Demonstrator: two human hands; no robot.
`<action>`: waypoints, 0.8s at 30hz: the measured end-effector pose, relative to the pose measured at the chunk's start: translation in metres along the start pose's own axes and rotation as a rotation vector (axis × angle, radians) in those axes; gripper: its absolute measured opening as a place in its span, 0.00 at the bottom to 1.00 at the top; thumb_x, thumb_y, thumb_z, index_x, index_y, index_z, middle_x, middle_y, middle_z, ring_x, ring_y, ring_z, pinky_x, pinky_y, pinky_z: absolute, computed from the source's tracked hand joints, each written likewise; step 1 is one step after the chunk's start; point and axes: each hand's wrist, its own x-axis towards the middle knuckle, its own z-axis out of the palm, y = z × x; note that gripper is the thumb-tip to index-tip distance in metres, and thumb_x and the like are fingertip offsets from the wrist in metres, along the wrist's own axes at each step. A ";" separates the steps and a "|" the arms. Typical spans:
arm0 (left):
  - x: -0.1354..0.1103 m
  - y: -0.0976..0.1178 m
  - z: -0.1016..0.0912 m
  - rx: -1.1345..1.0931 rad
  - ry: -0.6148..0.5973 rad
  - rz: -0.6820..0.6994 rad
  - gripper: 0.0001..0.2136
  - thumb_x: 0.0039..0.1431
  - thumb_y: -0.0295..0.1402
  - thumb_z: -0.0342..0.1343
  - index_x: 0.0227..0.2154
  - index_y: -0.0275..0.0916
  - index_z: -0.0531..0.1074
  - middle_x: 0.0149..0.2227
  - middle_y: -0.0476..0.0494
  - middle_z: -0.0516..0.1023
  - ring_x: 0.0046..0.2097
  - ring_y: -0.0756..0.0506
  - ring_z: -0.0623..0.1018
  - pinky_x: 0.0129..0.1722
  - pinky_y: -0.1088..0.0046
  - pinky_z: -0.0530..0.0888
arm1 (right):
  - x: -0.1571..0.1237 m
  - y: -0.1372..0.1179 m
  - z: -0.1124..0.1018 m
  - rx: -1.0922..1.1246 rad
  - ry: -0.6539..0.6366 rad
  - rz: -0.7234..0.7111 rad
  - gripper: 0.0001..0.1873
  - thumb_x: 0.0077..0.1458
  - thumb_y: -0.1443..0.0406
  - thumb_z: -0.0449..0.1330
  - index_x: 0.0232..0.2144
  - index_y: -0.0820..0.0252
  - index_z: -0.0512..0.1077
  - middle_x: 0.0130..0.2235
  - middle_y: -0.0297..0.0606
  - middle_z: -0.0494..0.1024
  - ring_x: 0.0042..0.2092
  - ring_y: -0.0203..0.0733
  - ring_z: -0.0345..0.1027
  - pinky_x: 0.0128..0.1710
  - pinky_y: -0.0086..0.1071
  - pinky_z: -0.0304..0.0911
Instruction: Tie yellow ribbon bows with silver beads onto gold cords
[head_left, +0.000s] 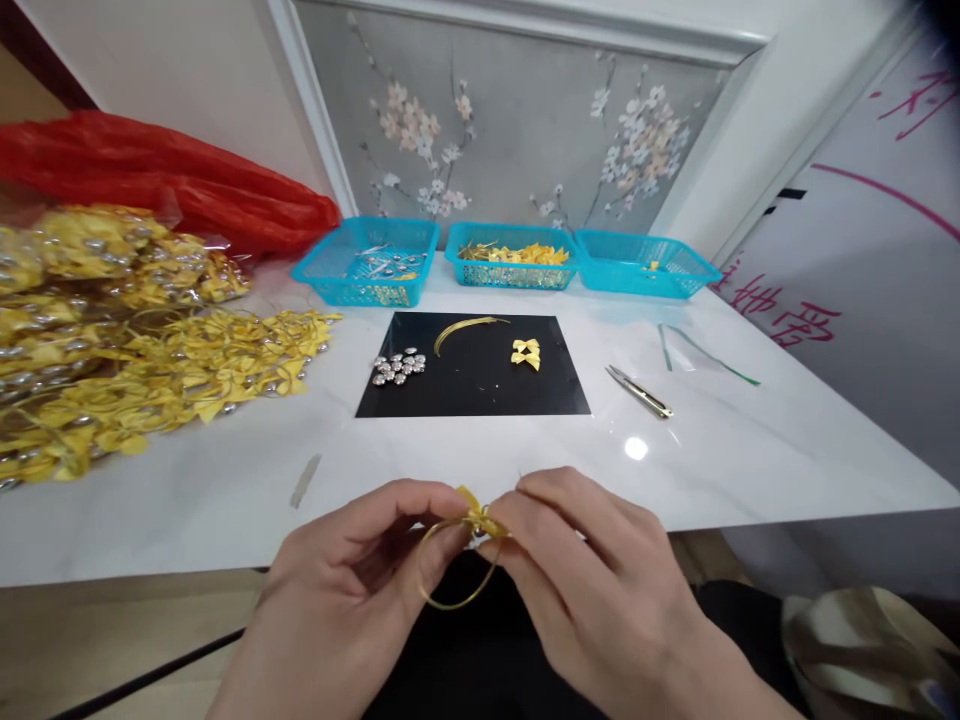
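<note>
Both hands meet at the table's front edge over a small yellow ribbon bow (469, 498). My left hand (360, 580) pinches the bow's left side between thumb and fingertips. From the right, my right hand (592, 570) grips the other side, its fingertips curled over the ribbon. A loop of gold cord (459, 606) hangs below the bow. Something small and shiny shows at the knot, partly hidden by the fingers. Beyond the hands lies a black mat (465, 385) with silver beads (397, 367), gold cords (461, 327) and yellow bows (526, 354) on it.
Three blue baskets line the back: the left basket (322, 285), the middle basket (514, 270) and the right basket (637, 280). Thread snips (639, 392) lie right of the mat. Finished-looking yellow bow pieces (172, 380) are heaped left, below a red bag (165, 175).
</note>
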 end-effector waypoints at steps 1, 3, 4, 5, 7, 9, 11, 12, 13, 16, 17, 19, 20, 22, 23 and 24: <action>-0.001 0.000 0.000 0.014 0.005 0.009 0.03 0.52 0.34 0.66 0.29 0.52 0.82 0.29 0.52 0.85 0.30 0.46 0.83 0.30 0.79 0.80 | 0.001 0.000 0.001 0.016 -0.002 0.005 0.08 0.62 0.77 0.56 0.37 0.64 0.74 0.34 0.41 0.77 0.36 0.42 0.73 0.34 0.33 0.67; -0.002 -0.001 -0.001 0.040 0.012 0.038 0.04 0.52 0.33 0.66 0.29 0.52 0.83 0.30 0.52 0.85 0.31 0.45 0.83 0.31 0.78 0.80 | 0.004 0.000 0.003 0.121 0.008 0.058 0.11 0.63 0.78 0.53 0.37 0.65 0.74 0.34 0.42 0.76 0.34 0.40 0.71 0.33 0.32 0.68; -0.002 -0.001 -0.001 0.048 0.010 0.059 0.05 0.52 0.32 0.65 0.30 0.52 0.83 0.30 0.53 0.85 0.31 0.45 0.83 0.31 0.79 0.80 | 0.005 0.001 0.004 0.195 0.015 0.099 0.11 0.63 0.77 0.53 0.36 0.65 0.74 0.33 0.42 0.75 0.33 0.38 0.70 0.32 0.30 0.67; -0.002 0.000 -0.001 0.058 0.004 0.077 0.06 0.53 0.31 0.65 0.30 0.53 0.83 0.30 0.53 0.85 0.32 0.46 0.83 0.31 0.79 0.79 | 0.006 0.001 0.004 0.274 0.015 0.150 0.11 0.63 0.77 0.53 0.35 0.64 0.73 0.33 0.40 0.75 0.32 0.36 0.69 0.31 0.29 0.67; -0.001 0.001 0.000 0.075 -0.002 0.105 0.08 0.53 0.30 0.64 0.29 0.54 0.82 0.31 0.55 0.85 0.32 0.47 0.82 0.30 0.80 0.78 | 0.008 0.001 0.004 0.420 0.003 0.246 0.09 0.61 0.76 0.54 0.34 0.63 0.72 0.32 0.37 0.74 0.31 0.34 0.68 0.30 0.26 0.65; 0.000 0.003 0.000 0.084 -0.009 0.121 0.09 0.53 0.29 0.64 0.29 0.54 0.82 0.30 0.56 0.85 0.31 0.47 0.82 0.30 0.81 0.77 | 0.008 0.001 0.004 0.520 -0.009 0.321 0.08 0.61 0.75 0.56 0.34 0.61 0.72 0.31 0.33 0.74 0.30 0.31 0.67 0.29 0.24 0.63; 0.001 0.005 0.000 0.083 -0.032 0.117 0.08 0.54 0.29 0.64 0.29 0.54 0.82 0.29 0.56 0.84 0.30 0.48 0.81 0.30 0.82 0.77 | 0.008 0.002 0.004 0.580 -0.016 0.383 0.08 0.61 0.74 0.56 0.33 0.60 0.72 0.31 0.31 0.73 0.30 0.30 0.66 0.28 0.24 0.61; 0.001 0.006 -0.001 0.070 -0.053 0.104 0.07 0.54 0.30 0.63 0.28 0.54 0.81 0.29 0.55 0.84 0.29 0.48 0.81 0.29 0.82 0.77 | 0.008 0.002 0.004 0.606 -0.022 0.414 0.08 0.62 0.73 0.56 0.33 0.59 0.72 0.30 0.31 0.73 0.30 0.30 0.66 0.28 0.24 0.61; 0.002 0.006 -0.002 0.050 -0.083 0.080 0.06 0.55 0.31 0.63 0.28 0.53 0.81 0.28 0.55 0.83 0.28 0.48 0.81 0.29 0.82 0.77 | 0.008 0.002 0.005 0.636 -0.031 0.451 0.08 0.62 0.72 0.55 0.33 0.59 0.72 0.30 0.30 0.73 0.30 0.31 0.65 0.28 0.24 0.61; 0.004 0.006 -0.005 -0.013 -0.188 -0.010 0.05 0.57 0.34 0.62 0.27 0.51 0.80 0.26 0.53 0.81 0.27 0.48 0.79 0.28 0.80 0.77 | 0.006 0.003 0.009 0.705 -0.060 0.546 0.07 0.63 0.70 0.56 0.33 0.58 0.72 0.29 0.30 0.73 0.29 0.31 0.65 0.27 0.23 0.60; 0.006 0.006 -0.007 -0.018 -0.216 -0.022 0.06 0.58 0.34 0.61 0.26 0.50 0.80 0.26 0.52 0.80 0.27 0.48 0.79 0.28 0.80 0.76 | 0.005 0.003 0.010 0.707 -0.059 0.558 0.07 0.63 0.70 0.56 0.33 0.58 0.72 0.29 0.30 0.72 0.29 0.31 0.64 0.26 0.23 0.60; 0.008 0.007 -0.009 0.002 -0.249 -0.009 0.08 0.59 0.34 0.60 0.25 0.48 0.79 0.25 0.52 0.79 0.28 0.49 0.78 0.29 0.81 0.75 | 0.004 0.003 0.012 0.676 -0.036 0.545 0.07 0.62 0.70 0.56 0.32 0.59 0.72 0.28 0.30 0.72 0.28 0.31 0.63 0.26 0.23 0.59; 0.009 0.007 -0.009 0.018 -0.255 0.013 0.08 0.60 0.33 0.59 0.25 0.48 0.78 0.25 0.52 0.78 0.28 0.49 0.78 0.30 0.81 0.75 | 0.004 0.003 0.013 0.653 -0.024 0.526 0.07 0.62 0.71 0.56 0.31 0.59 0.72 0.28 0.30 0.72 0.28 0.30 0.63 0.26 0.23 0.59; 0.010 0.005 -0.010 0.048 -0.251 0.073 0.09 0.61 0.32 0.58 0.26 0.48 0.78 0.26 0.53 0.79 0.30 0.50 0.78 0.31 0.83 0.74 | 0.003 0.002 0.014 0.620 0.000 0.477 0.08 0.61 0.73 0.56 0.32 0.60 0.72 0.29 0.30 0.72 0.28 0.30 0.65 0.27 0.23 0.61; 0.010 0.004 -0.010 0.057 -0.247 0.100 0.09 0.62 0.32 0.58 0.27 0.48 0.78 0.28 0.53 0.80 0.31 0.50 0.78 0.32 0.84 0.74 | 0.002 0.001 0.014 0.608 0.017 0.447 0.08 0.61 0.73 0.56 0.32 0.60 0.73 0.29 0.31 0.73 0.29 0.30 0.65 0.28 0.23 0.62; 0.009 0.002 -0.011 0.060 -0.246 0.117 0.08 0.62 0.31 0.58 0.29 0.49 0.78 0.31 0.53 0.81 0.34 0.50 0.79 0.34 0.85 0.75 | 0.002 0.001 0.014 0.595 0.040 0.414 0.08 0.61 0.74 0.56 0.33 0.61 0.73 0.30 0.32 0.74 0.29 0.31 0.67 0.29 0.22 0.63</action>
